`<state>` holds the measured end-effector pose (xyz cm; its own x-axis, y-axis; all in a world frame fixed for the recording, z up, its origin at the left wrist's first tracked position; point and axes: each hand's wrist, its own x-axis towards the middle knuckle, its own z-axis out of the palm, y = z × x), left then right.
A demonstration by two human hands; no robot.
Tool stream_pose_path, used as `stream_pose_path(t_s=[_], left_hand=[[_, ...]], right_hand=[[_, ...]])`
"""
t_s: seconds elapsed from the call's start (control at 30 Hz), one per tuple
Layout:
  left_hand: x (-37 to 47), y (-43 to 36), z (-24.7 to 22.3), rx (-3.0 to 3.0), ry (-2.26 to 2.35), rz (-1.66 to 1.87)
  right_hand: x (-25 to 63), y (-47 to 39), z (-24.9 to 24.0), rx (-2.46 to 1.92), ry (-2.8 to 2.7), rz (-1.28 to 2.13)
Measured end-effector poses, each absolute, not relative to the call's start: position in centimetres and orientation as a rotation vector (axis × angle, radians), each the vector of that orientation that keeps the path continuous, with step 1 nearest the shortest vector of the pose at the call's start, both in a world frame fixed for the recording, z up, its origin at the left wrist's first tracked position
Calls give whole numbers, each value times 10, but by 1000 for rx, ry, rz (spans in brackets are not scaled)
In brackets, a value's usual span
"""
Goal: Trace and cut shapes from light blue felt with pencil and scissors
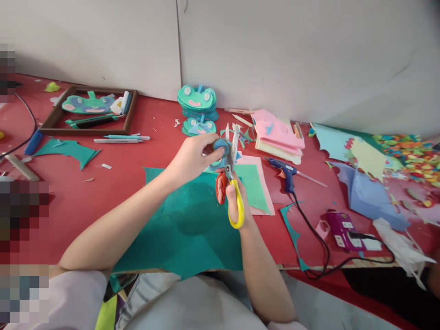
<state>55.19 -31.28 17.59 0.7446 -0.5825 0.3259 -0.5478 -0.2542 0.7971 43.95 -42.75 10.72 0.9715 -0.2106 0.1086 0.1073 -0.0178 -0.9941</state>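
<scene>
The left hand [194,158] pinches a small blue piece [217,144] between thumb and fingers, at nine o'clock from the scissors' blades and close beside them. The right hand [232,200] has its fingers through the handles of the scissors [228,172], whose parted blades point to twelve. A clean edge probably calls for feeding the piece round slowly, left thumb clear, above the green sheet [195,224] at seven o'clock.

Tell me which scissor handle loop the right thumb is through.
The yellow loop of the scissors, lower in view; fingers of the right hand show in the red loop instead.
</scene>
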Motion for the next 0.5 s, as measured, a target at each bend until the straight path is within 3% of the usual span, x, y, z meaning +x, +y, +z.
stream_pose_path(t_s=[0.5], left_hand=[[554,-313,175,1881,-814,-109]], right_hand=[[439,-427,108,-1554,103,-245]])
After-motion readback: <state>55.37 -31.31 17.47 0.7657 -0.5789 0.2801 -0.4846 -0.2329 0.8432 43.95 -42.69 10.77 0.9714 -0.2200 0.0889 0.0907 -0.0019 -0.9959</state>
